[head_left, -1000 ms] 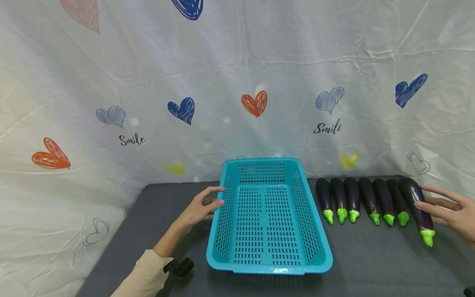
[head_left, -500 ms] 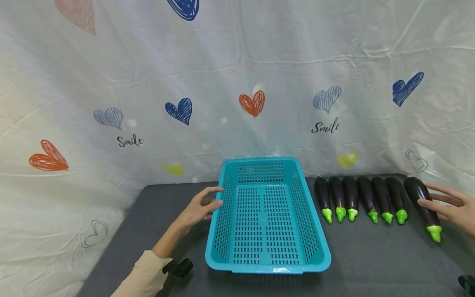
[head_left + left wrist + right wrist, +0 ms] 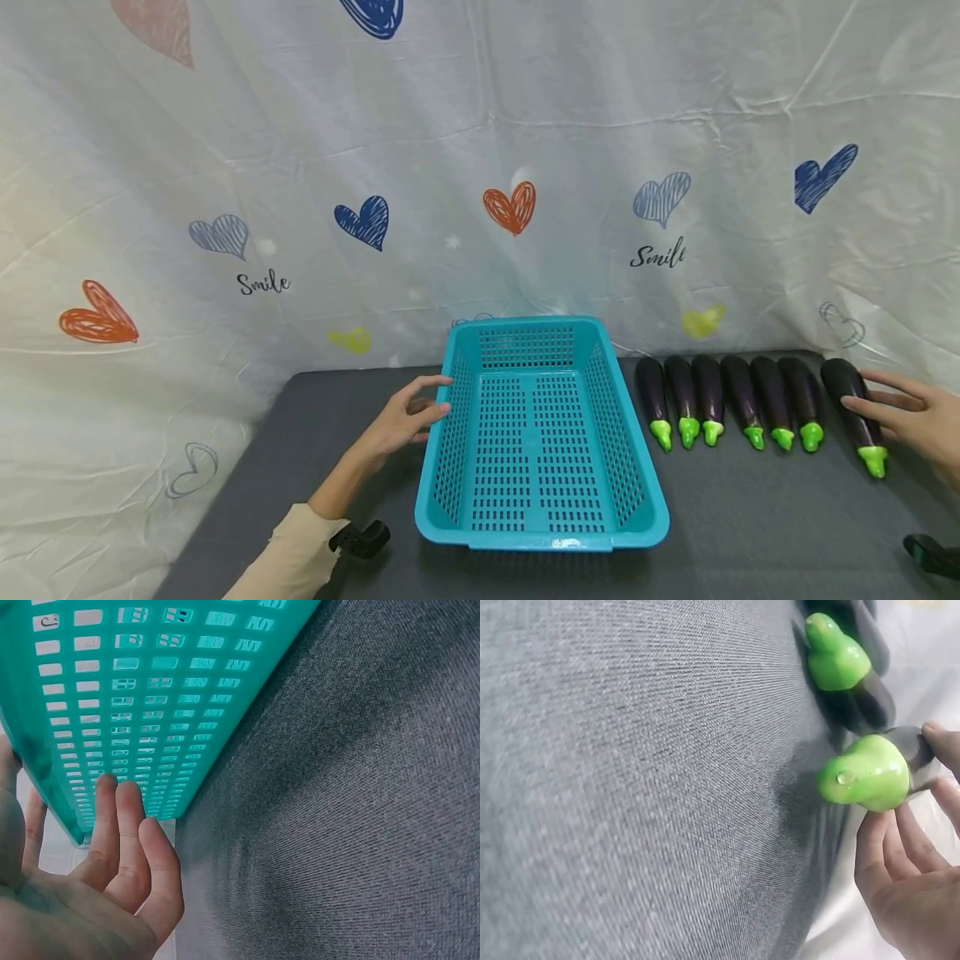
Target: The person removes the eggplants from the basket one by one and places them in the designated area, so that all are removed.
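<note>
My left hand [image 3: 396, 427] rests at the left rim of a turquoise plastic basket [image 3: 534, 543], thumb and index fingertips at the edge. In the left wrist view its other fingers [image 3: 129, 825] are loosely bent beside the slotted outer wall. On the right, my right hand [image 3: 918, 421] holds a dark purple eggplant [image 3: 862, 429] between thumb and fingers, its bright green stem end pointing toward me. The right wrist view shows that green cap [image 3: 866, 774] over the cloth, the fingers gripping behind it.
Several more eggplants [image 3: 738, 392] lie side by side in a row between the basket and the held one, caps toward me. A dark grey cloth [image 3: 765, 533] covers the table. A white curtain [image 3: 435, 150] printed with hearts hangs right behind.
My right hand has shifted the held eggplant rightward, out from over the row's last one, then slightly back left. A gap now shows between them. The left hand has stayed at the basket.
</note>
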